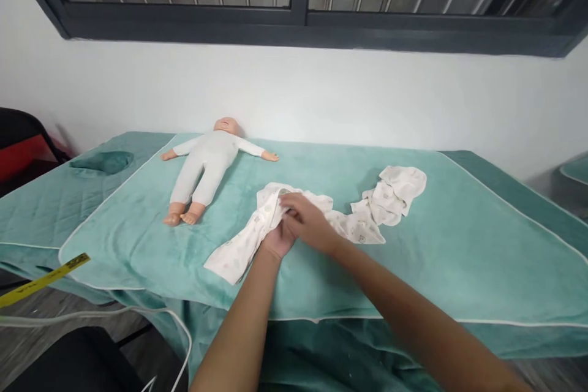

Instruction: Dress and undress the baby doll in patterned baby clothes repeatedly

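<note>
A white baby garment with a small print lies loosely bunched on the green cover, one narrow part stretching toward the front left. My left hand is palm up at the garment's middle, closed on the cloth, its fingers partly hidden by fabric and by my other hand. Over it, my right hand pinches a fold of the same garment, fingers bent and close to the left palm. Further right, the crumpled cloth continues into a rounded bunch. A baby doll in a white bodysuit lies on its back, arms spread, at the back left.
The green covered bed runs along a white wall under a dark-framed window. A face hole shows at its left end. At the lower left are a yellow strip, a white cable and a black chair.
</note>
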### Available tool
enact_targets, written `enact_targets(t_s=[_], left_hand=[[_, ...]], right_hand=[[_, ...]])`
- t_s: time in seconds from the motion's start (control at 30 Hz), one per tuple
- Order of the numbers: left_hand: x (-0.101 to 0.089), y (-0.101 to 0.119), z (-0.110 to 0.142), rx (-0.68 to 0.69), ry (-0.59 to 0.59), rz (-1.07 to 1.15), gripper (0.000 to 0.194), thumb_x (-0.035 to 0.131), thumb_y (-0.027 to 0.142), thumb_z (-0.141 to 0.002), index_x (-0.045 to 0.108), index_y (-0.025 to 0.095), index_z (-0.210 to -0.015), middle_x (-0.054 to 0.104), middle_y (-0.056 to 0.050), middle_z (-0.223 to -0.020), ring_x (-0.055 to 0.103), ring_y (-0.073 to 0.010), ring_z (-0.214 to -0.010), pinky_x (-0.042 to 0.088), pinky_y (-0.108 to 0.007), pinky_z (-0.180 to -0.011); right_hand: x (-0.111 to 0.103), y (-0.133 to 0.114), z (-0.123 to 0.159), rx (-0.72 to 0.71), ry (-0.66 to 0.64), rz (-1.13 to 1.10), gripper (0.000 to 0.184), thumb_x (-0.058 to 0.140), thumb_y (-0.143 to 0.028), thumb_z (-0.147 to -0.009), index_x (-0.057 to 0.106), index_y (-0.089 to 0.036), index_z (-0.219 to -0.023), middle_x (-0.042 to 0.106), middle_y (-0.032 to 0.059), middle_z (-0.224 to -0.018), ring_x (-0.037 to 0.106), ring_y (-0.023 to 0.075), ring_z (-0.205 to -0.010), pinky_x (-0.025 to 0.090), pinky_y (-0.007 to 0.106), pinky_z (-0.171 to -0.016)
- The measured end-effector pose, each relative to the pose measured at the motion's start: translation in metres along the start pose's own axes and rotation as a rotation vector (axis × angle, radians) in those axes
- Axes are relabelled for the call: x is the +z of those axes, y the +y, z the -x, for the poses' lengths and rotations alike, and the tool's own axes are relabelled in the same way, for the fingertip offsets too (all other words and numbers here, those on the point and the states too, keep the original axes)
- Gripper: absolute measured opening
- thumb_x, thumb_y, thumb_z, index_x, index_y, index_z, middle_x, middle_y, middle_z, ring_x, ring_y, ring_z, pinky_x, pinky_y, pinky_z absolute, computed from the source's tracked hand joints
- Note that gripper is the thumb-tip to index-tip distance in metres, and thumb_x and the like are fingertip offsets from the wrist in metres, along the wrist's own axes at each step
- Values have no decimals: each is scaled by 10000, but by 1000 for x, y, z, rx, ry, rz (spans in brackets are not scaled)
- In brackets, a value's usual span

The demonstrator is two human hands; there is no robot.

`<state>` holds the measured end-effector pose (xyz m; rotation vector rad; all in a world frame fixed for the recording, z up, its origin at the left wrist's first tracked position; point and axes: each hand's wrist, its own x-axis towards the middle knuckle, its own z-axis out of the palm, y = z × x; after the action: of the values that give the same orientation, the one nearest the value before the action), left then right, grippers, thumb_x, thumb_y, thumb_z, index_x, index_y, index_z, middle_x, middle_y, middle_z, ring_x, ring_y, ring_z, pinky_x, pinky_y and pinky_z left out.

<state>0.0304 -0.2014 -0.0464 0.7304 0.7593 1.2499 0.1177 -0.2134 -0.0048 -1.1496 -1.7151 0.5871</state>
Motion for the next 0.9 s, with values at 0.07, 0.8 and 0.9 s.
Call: enact_targets(t_s=[0.07, 0.8, 0.9], left_hand=[[-1, 1, -4, -108, -119, 201, 295, 494, 369, -917, 650, 134, -1003, 651, -126, -1015, 635, -222, -924, 551, -407, -873], [-8, 3, 10, -322, -180, 436, 255, 479, 233, -911, 704, 161, -1006, 725, -98, -946, 677, -220, -840, 576, -360, -768], [-10, 6, 12, -316, -167, 435, 318, 416, 233, -922, 702, 213, -1058, 736, -78, -1026, 686, -240, -949, 581, -383, -808]], right_hand=[[-37, 24, 0, -20, 31, 152, 310, 531, -411, -891, 612, -255, -1147, 633, 85, -1213, 558, 252, -1177, 445, 423, -1020], [-87, 2, 48, 213, -300, -136, 899, 745, -481, -765, 289, -292, -1517, 477, 101, -1468, 492, 283, -1299, 420, 444, -1059], [-66, -5, 45, 230, -219, -49, 564, 699, -473, -797, 569, -262, -1304, 623, 80, -1244, 577, 278, -1144, 433, 456, -1021]])
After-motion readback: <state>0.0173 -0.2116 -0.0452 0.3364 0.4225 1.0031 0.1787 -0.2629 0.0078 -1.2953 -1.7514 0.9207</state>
